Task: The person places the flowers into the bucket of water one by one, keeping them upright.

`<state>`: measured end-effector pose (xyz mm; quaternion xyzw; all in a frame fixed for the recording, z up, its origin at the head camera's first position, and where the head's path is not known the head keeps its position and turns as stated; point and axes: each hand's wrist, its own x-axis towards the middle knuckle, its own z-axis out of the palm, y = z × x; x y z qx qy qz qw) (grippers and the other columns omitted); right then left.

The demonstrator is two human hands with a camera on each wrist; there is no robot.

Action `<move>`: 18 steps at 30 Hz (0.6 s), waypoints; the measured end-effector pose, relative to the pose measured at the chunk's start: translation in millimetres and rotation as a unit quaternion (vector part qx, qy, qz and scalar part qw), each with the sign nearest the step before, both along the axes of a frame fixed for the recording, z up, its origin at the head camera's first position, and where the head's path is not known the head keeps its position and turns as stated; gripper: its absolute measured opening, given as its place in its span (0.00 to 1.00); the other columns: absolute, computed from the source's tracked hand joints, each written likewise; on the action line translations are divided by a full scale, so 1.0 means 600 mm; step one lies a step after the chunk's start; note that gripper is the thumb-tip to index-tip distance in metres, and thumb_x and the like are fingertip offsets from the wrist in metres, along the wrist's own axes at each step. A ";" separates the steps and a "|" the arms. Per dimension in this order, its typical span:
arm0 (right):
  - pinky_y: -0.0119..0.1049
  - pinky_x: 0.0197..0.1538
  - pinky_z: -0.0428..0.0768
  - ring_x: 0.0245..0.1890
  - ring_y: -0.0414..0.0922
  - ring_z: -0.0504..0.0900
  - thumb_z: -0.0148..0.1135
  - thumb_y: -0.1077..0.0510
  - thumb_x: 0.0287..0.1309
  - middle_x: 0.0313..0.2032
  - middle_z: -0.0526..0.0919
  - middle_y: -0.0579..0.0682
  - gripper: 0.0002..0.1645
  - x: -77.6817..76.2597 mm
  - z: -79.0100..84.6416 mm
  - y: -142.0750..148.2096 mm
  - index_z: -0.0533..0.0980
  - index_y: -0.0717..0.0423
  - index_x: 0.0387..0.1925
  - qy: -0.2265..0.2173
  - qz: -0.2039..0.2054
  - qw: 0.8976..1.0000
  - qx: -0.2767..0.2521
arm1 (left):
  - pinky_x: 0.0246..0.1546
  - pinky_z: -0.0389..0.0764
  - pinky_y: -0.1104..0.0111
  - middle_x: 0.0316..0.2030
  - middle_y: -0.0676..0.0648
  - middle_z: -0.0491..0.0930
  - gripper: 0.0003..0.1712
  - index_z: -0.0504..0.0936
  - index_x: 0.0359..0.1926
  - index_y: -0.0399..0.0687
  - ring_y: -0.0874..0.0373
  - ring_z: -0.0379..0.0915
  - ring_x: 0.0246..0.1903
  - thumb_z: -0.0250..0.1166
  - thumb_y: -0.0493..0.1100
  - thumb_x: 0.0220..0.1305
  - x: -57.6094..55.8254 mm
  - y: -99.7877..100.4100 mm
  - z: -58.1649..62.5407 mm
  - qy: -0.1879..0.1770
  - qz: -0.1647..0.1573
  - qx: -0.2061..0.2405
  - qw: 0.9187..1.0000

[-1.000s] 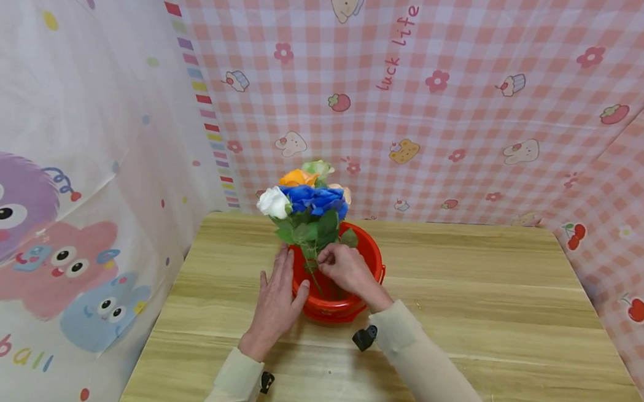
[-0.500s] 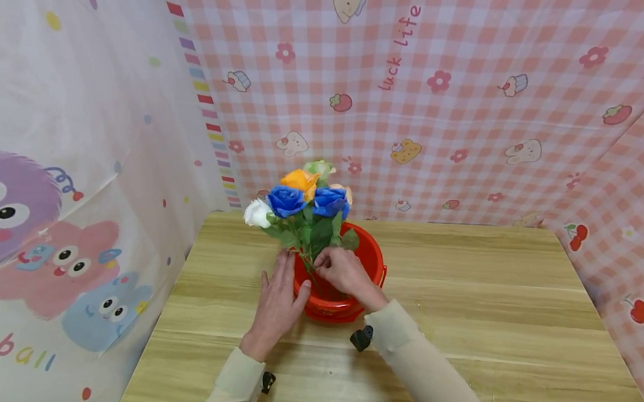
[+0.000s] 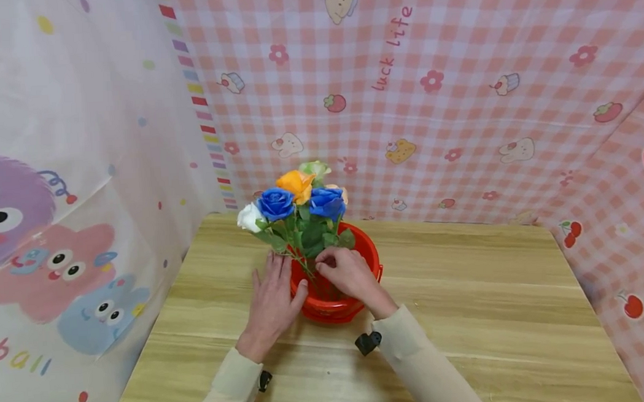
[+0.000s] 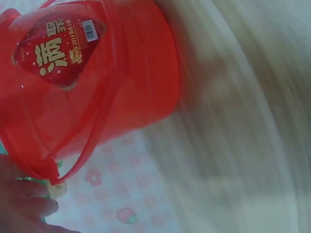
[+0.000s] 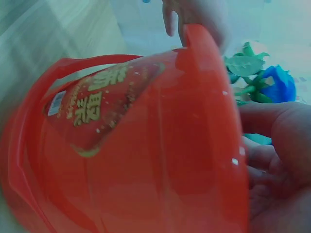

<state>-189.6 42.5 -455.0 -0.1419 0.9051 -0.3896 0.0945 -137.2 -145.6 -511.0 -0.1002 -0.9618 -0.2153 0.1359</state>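
A red bucket [image 3: 334, 311] stands on the wooden table with a bunch of roses in it. I see a white rose [image 3: 250, 217], a blue rose [image 3: 275, 204], another blue rose [image 3: 327, 202], an orange rose [image 3: 297, 186] and a pale green rose [image 3: 316, 169], above green leaves. My left hand [image 3: 272, 299] rests along the bucket's left rim, fingers straight. Over the bucket's mouth, my right hand [image 3: 350, 275] has curled fingers, thumb and forefinger pinching a rose stem low among the leaves. In the right wrist view, the bucket wall partly hides those fingers.
The wooden table [image 3: 473, 315] extends to both sides of the bucket. Behind it hangs a pink checked cloth [image 3: 461, 125], and a white cartoon cloth [image 3: 147, 156] hangs at the left. The bucket's handle [image 4: 97, 131] hangs down its labelled side.
The white rose and one blue rose have swung left and spread apart from the other blue rose. My right hand stays at the stems with small movements; my left hand stays at the rim.
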 end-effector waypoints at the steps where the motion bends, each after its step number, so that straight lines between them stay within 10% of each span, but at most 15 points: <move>1: 0.41 0.44 0.84 0.37 0.44 0.82 0.66 0.54 0.68 0.41 0.88 0.46 0.11 0.002 0.002 0.002 0.86 0.53 0.47 0.008 -0.005 1.000 -0.006 | 0.70 0.52 0.30 0.77 0.34 0.60 0.39 0.65 0.75 0.30 0.35 0.51 0.77 0.55 0.54 0.75 0.001 -0.002 0.003 0.006 0.006 -0.009 1.000; 18: 0.49 0.55 0.83 0.49 0.50 0.87 0.63 0.55 0.69 0.44 0.89 0.50 0.14 0.033 0.023 0.067 0.84 0.57 0.50 0.069 -0.092 0.985 -0.130 | 0.65 0.68 0.36 0.61 0.36 0.81 0.27 0.85 0.57 0.37 0.37 0.74 0.64 0.54 0.54 0.75 -0.001 -0.040 0.040 0.089 0.023 -0.091 0.992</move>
